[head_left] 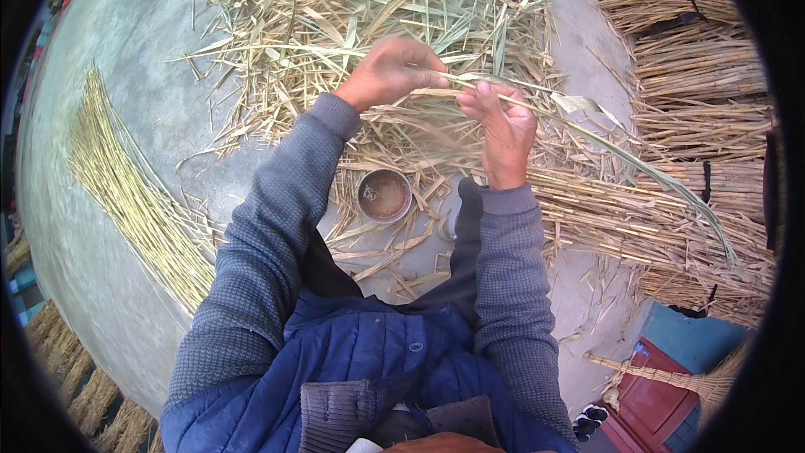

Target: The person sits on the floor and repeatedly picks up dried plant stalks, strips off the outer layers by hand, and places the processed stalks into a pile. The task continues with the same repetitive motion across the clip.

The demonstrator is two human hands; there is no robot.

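A thin green reed stalk runs between my two hands and arcs off to the right, with a dry, pale leaf curling from it. My left hand pinches the stalk's left end between thumb and fingers. Closed around the same stalk a little to the right is my right hand, thumb and fingertips pressed on it. Both hands are held over a wide heap of stripped leaves, green and straw-coloured.
A round metal bowl stands on the floor between my feet. Peeled stalks lie fanned at left. Long reeds lie at right, beside stacked tied reed bundles. A straw broom and dark red box are at lower right.
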